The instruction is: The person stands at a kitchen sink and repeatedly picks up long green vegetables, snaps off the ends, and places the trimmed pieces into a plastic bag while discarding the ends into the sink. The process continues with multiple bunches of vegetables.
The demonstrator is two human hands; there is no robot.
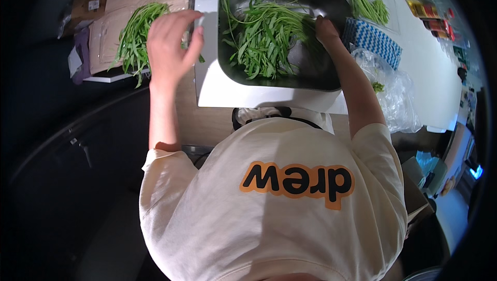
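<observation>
Leafy green stems (268,36) lie in a dark metal sink basin (337,77), their leaves to the left and stems reaching right. My right hand (326,30) is inside the basin at its right side, against the stem ends; its fingers are mostly hidden in shadow, so its grip is unclear. My left hand (172,44) is raised left of the basin with thumb and fingers apart, nothing visible between them. Behind and beside it, another bunch of leafy greens (136,32) lies on the left side, leaves hanging over the edge.
Cut green stems (369,7) sit in a clear tray at the back right. A blue-and-white patterned cloth (372,42) and a crumpled clear plastic bag (392,91) lie right of the basin. Bottles (431,15) stand farther right. A brown box (87,7) is at far left.
</observation>
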